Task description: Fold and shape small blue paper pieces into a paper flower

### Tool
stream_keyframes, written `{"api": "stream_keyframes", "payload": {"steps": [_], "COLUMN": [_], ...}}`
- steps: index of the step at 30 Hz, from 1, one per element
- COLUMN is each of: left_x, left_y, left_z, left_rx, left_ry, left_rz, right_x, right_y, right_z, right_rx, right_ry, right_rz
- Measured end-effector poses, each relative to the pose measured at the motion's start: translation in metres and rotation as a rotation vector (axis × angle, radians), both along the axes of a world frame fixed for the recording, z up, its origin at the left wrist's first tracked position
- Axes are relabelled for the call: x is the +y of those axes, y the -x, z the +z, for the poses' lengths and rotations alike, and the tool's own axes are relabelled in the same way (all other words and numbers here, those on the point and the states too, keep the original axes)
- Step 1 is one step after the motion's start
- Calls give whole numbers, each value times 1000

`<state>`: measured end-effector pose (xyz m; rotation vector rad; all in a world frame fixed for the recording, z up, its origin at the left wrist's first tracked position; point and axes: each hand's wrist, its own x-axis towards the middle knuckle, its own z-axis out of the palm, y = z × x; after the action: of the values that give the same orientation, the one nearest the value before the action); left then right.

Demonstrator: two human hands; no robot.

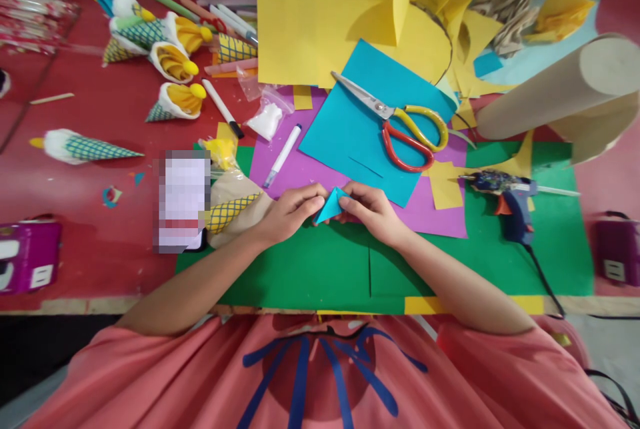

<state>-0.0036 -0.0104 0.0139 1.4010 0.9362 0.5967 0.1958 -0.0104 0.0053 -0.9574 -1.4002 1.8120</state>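
Between hands (296,210), folded blue paper (330,207), beyond, bag (279,99) holding white lump (267,121)

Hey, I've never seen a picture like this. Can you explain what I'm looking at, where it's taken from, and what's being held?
There's no machine here: these are a person's bare hands, seen by a single camera worn on their head, looking forward and down. The left hand and right hand pinch a small folded blue paper between them. Beneath is a green sheet on a red table. Just beyond the hands, scissors lie open on a blue sheet. To the right are a glue gun and a big beige roll. To the left lies a patterned cone with a white end.
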Motion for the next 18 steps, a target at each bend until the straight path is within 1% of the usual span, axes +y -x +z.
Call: {"api": "stream_keyframes", "payload": {"steps": [8,13,18], "left_x": [0,0,0], "left_y": [0,0,-3], "left_z": [2,1,0], "left_rx": [45,24,63], "left_ry": [-15,-18,-24], "left_rz": [-1,-10,14], "right_x": [0,0,0], "right_y": [0,-1,-1], "right_z": [1,0,0], "right_rx": [-28,-38,-64], "right_ry": [-24,-29,-37], "right_rz": [17,19,14]}}
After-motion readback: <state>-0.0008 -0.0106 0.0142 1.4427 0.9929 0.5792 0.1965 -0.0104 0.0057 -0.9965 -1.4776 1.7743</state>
